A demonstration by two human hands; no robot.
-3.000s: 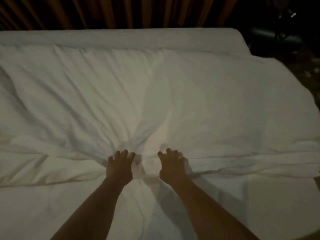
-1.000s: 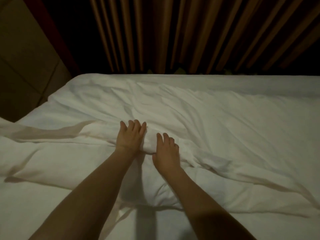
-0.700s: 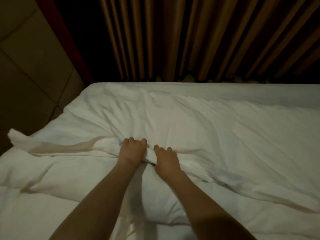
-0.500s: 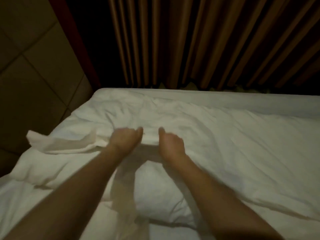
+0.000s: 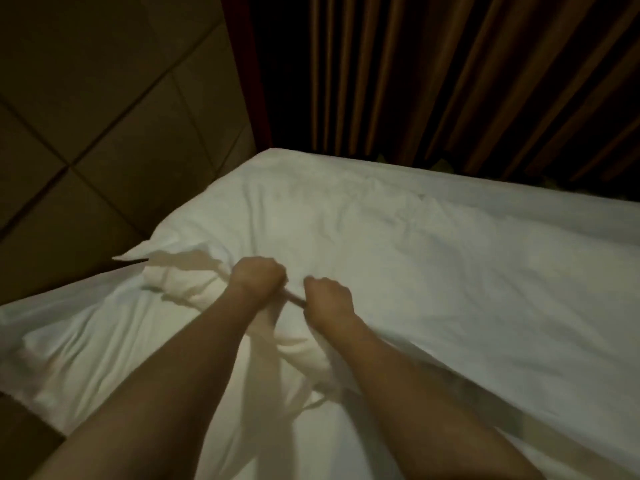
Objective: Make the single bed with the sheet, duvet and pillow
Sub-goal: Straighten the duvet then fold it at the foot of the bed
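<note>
Both arms reach out over the bed (image 5: 519, 209), wrists close together. The left hand (image 5: 258, 277) and right hand (image 5: 325, 297) each clench a grip on the white duvet (image 5: 433, 271), its edge bunched between them.

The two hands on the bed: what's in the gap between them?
In the head view, a short taut strip of the white duvet edge spans the gap between the left hand and the right hand; both grip it.
</note>
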